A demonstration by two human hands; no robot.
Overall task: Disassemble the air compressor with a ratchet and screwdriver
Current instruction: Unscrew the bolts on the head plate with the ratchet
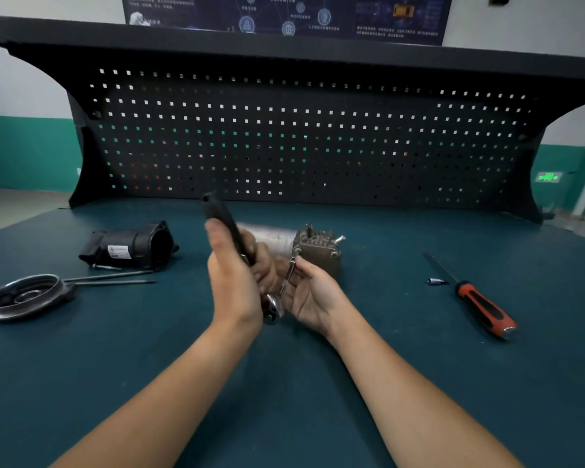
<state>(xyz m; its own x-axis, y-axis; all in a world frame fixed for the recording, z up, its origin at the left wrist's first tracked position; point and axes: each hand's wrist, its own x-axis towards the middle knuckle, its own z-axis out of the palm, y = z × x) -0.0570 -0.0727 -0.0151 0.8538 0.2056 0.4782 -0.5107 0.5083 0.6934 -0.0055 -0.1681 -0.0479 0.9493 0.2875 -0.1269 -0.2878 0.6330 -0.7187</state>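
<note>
compressor (318, 248) lies just behind left hand (233, 278) gripping ratchet (223, 216) and right hand (314, 295) pinching its extension (289, 273).

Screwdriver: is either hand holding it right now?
No, the screwdriver lies untouched on the bench, off to the right of the right hand.

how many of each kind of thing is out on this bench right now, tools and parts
ratchet: 1
screwdriver: 1
loose socket: 1
long bolts: 2
short bolt: 1
compressor body: 1
black housing: 1
round metal cover: 1
total: 9
</note>
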